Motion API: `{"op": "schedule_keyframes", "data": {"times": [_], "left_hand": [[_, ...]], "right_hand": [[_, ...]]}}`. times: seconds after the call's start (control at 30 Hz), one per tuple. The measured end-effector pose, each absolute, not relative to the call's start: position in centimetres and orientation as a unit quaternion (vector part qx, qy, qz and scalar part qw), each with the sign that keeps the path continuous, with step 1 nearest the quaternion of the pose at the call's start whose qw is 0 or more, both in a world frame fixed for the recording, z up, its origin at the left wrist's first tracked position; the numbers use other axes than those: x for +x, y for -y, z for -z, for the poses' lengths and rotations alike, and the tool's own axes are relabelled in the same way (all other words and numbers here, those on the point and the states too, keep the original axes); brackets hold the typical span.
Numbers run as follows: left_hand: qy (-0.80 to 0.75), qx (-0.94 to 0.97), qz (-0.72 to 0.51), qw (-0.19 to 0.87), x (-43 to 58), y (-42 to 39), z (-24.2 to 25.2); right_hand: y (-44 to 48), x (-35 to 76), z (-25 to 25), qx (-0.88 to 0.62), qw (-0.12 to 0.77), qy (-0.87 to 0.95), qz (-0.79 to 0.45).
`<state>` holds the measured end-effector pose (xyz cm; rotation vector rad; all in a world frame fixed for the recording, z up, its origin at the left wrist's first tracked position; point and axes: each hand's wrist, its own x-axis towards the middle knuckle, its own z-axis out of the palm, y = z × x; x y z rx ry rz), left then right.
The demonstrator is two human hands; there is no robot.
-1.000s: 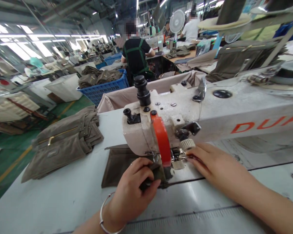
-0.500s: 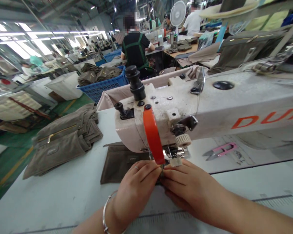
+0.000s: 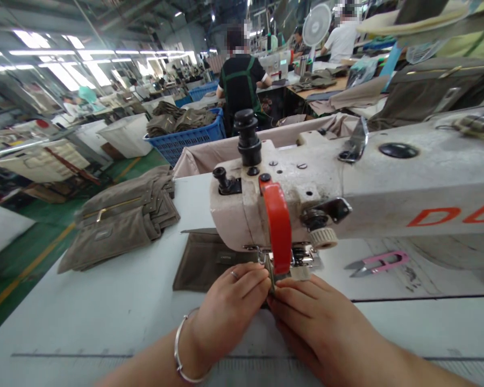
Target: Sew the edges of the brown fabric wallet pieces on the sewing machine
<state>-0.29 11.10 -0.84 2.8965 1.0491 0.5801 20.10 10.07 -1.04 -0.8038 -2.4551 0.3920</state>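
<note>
A dark olive-brown fabric piece (image 3: 196, 263) with a small label lies flat on the table, its right part running under the head of a white sewing machine (image 3: 242, 209). My left hand (image 3: 236, 301), with a ring and a silver bangle, pinches a raised edge of this fabric just in front of the presser foot. My right hand (image 3: 314, 317) grips the same edge from the other side, and its fingertips almost meet the left ones. A red guard (image 3: 279, 228) hangs over the needle area and hides the needle. Some fingertips are covered by the folded fabric.
Pink-handled thread snips (image 3: 381, 263) lie on the machine bed to the right. Stacked olive fabric pieces with zips (image 3: 123, 217) rest at the table's left. Behind stands a blue crate (image 3: 187, 137) of similar pieces. A person (image 3: 242, 78) sits farther back. Ruler markings run along the front.
The view has swung left, so everything appears farther right. Both hands keep hold of the fabric in front of the presser foot; slightly more of its label now shows.
</note>
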Motion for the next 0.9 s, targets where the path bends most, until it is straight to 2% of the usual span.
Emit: {"op": "schedule_keyframes", "data": {"times": [0.23,0.4,0.67,0.9], "left_hand": [[-0.336,0.915,-0.222,0.014,-0.6,-10.9,0.3],[-0.333,0.922,-0.192,0.047,-1.1,-10.5,0.7],[-0.328,0.92,-0.214,0.008,-0.3,-10.8,-0.3],[-0.362,0.901,-0.237,0.037,-0.5,-10.7,0.1]], "right_hand": [[-10.0,20.4,1.2,-0.289,0.268,0.906,-0.156],[-10.0,21.1,0.9,-0.3,0.254,0.902,-0.18],[-10.2,21.1,1.2,-0.315,0.242,0.903,-0.162],[-10.1,20.8,1.4,-0.329,0.219,0.906,-0.153]]}}
